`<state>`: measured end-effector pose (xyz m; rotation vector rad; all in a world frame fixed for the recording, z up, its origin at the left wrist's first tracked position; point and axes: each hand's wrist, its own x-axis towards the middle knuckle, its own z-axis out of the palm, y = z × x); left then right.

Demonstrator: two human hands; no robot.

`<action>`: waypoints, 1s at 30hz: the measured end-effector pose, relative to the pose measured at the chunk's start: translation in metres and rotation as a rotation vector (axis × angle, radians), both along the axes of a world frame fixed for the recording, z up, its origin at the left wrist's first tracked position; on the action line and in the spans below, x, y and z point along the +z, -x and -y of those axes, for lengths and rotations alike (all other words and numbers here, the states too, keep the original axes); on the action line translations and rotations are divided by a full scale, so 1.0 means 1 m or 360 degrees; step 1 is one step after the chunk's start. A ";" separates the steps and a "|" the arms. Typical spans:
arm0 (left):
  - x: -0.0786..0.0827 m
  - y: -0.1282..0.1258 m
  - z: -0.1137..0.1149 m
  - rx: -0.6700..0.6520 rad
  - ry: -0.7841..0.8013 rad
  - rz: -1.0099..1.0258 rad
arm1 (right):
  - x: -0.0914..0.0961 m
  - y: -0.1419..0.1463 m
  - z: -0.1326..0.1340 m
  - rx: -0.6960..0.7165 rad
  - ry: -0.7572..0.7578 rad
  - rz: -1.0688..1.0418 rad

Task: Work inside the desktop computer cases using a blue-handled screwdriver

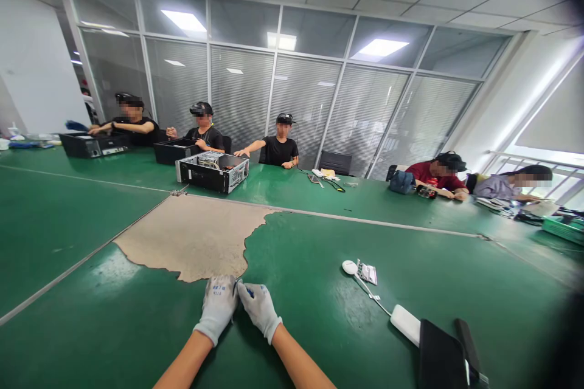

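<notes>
Both my hands wear white gloves and meet on the green table top (pixel 319 316) near its front edge. My left hand (pixel 218 306) lies knuckles up with its fingers curled, touching my right hand (pixel 259 307). Between them shows a small blue thing (pixel 249 292), seemingly pinched by my right fingers; I cannot make out what it is. Just beyond my hands the green cover is torn away, baring a beige patch (pixel 191 234).
A white round device (pixel 350 267) with a cable, a small packet (pixel 367 272), a white block (pixel 405 323) and a black case (pixel 441 357) lie at the right. An open computer case (pixel 212 171) stands farther back. Several people sit along the far side.
</notes>
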<state>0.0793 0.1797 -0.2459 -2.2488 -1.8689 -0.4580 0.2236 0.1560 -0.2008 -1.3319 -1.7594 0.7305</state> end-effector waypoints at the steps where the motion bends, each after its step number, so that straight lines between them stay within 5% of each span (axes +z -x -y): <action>1: -0.002 0.002 -0.002 -0.0021 -0.0008 -0.0011 | 0.002 0.000 0.000 0.0004 0.0009 0.0008; 7: -0.021 0.013 -0.012 -0.0166 -0.0074 -0.0056 | -0.008 0.000 -0.002 -0.0014 -0.0034 -0.0031; 13: -0.041 0.020 -0.013 -0.0312 -0.0438 -0.0158 | -0.022 0.000 -0.008 -0.0036 -0.0090 -0.0055; 17: -0.037 0.023 -0.005 -0.0340 -0.0556 -0.0191 | -0.018 0.001 -0.008 -0.0044 -0.0084 -0.0057; 21: -0.025 0.014 0.004 -0.0153 -0.0619 -0.0213 | -0.010 0.001 -0.004 -0.0025 -0.0069 -0.0056; 30: -0.022 -0.002 0.030 -0.0071 -0.0232 -0.0124 | -0.022 -0.001 -0.005 -0.0108 -0.0232 0.0192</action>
